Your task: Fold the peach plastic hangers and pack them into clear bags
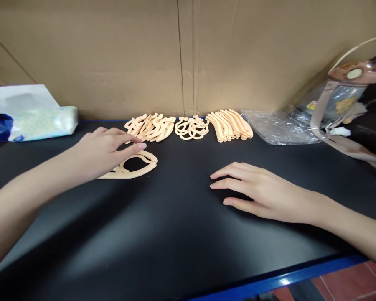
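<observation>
My left hand [102,148] reaches out over the table with its fingers stretched and nothing visible in them. Its fingertips are at the near edge of a pile of cream S-curved plastic pieces [156,127]; whether they touch cannot be told. Partly hidden under this hand lies a cream hanger-shaped plastic piece [144,168] with curved openings. My right hand [253,188] rests palm down on the black tabletop [175,234], fingers apart and holding nothing. Beyond it are a small pile of cream hook-like rings [191,128] and a stack of longer curved plastic strips [230,125].
A tissue pack [44,123] lies at the back left. On the right are a crumpled clear plastic bag [282,127] and a transparent bottle [341,100] with a strap [321,108]. Cardboard [128,58] stands behind the table, whose front edge is blue [278,281].
</observation>
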Available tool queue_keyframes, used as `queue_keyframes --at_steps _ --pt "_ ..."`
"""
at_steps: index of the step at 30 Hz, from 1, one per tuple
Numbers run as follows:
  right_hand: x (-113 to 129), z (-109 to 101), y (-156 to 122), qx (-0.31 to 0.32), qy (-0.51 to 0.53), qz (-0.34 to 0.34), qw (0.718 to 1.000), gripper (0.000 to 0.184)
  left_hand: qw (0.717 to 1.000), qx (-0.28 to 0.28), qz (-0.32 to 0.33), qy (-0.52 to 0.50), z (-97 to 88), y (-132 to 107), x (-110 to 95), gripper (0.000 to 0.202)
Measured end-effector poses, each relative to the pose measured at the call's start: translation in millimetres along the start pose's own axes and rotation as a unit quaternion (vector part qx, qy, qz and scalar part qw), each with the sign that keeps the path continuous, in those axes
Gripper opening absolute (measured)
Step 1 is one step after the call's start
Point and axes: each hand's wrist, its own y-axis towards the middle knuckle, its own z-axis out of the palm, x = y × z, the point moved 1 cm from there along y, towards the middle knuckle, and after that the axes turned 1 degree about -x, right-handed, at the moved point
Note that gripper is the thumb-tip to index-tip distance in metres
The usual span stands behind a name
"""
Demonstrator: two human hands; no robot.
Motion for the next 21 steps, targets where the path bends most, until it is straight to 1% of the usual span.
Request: queue_keyframes --at_steps 1,3,4,6,7,10,13,15,17,19,21 --pt "-0.1 0.1 -0.1 0.001 0.000 0.000 1.000 0.030 1.000 0.012 -0.009 0.025 1.7 -0.4 -0.1 0.055" --pt "-0.2 0.1 -0.6 0.004 0.000 0.000 1.000 0.029 0.995 0.062 -0.018 0.073 3.8 -1.7 -1.4 0.057" --pt "-0.3 0.1 -0.9 0.005 0.000 0.000 1.000 0.029 0.994 0.074 -0.018 0.084 3.7 -2.3 -2.7 0.058" --pt "-0.3 -0.1 -1.5 0.003 0.001 -0.001 1.000 0.029 0.993 0.079 -0.012 0.088 2.1 -2.9 -5.9 0.059" --pt "-0.2 -0.3 -1.6 0.001 0.001 -0.001 1.000 0.029 0.994 0.071 -0.012 0.085 0.7 -3.0 -7.7 0.060" --pt "0.2 -0.9 -1.1 0.001 -0.001 -0.003 1.000 0.029 0.998 0.024 -0.028 0.050 -5.3 -2.4 -13.5 0.061" --pt "0.2 -1.6 -0.1 0.006 -0.001 -0.002 1.000 0.030 0.998 -0.018 -0.065 0.017 -13.9 -2.1 -20.0 0.058" --pt "0.3 -2.0 0.2 0.004 0.002 0.001 1.000 0.030 0.994 -0.063 -0.090 0.022 -20.2 -3.2 -25.0 0.053" --pt "0.6 -1.7 0.1 0.001 0.004 0.000 1.000 0.029 0.987 -0.122 -0.099 0.023 -25.1 -5.9 -31.0 0.050" --pt "0.9 -0.5 -0.4 -0.002 0.005 -0.001 1.000 0.029 0.979 -0.188 -0.074 -0.012 -26.5 -10.1 -39.0 0.044" --pt "0.3 1.0 -1.1 -0.021 0.004 0.017 1.000 0.037 0.969 -0.239 -0.018 -0.051 -23.7 -15.8 -49.9 0.036"
